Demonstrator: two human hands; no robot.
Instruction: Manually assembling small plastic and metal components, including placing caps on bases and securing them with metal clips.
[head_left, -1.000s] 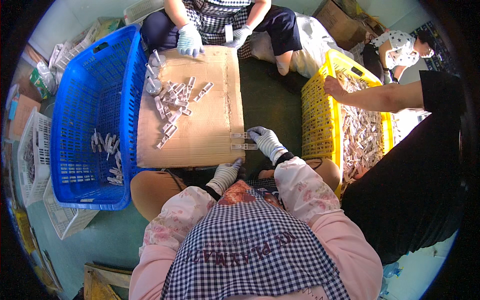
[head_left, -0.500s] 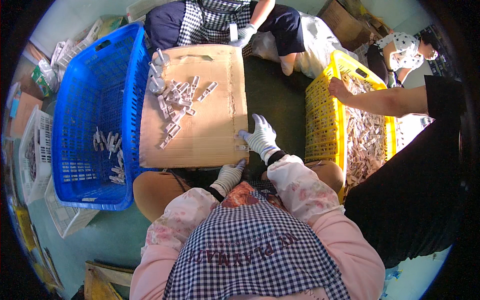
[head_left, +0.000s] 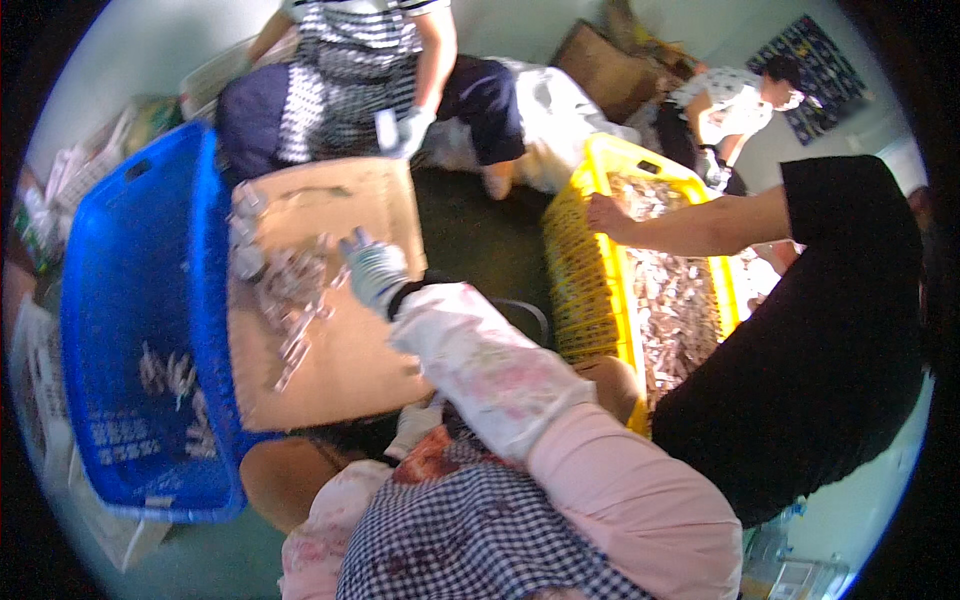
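Note:
My right hand (head_left: 378, 275), in a striped glove, reaches over the cardboard board (head_left: 350, 375) with its fingers stretched out. Its fingertips are at the right side of a pile of small clear, pinkish plastic pieces (head_left: 295, 285); motion blur hides whether they touch any. My left hand (head_left: 415, 428), gloved too, is low at the board's near edge, its fingers smeared and partly hidden. Small rounded grey-white items (head_left: 245, 235) stand along the board's far left edge.
A blue basket (head_left: 215, 330) with a few pieces inside stands left of the board. At right, a yellow basket (head_left: 565, 270) is full of similar pieces, with another person's bare arm (head_left: 710, 228) across it. A co-worker's gloved hand (head_left: 408, 132) is beyond the board.
My right hand has left the board's right edge and moved forward and left to the pile. The whole view has shifted, with the board now lower and further left.

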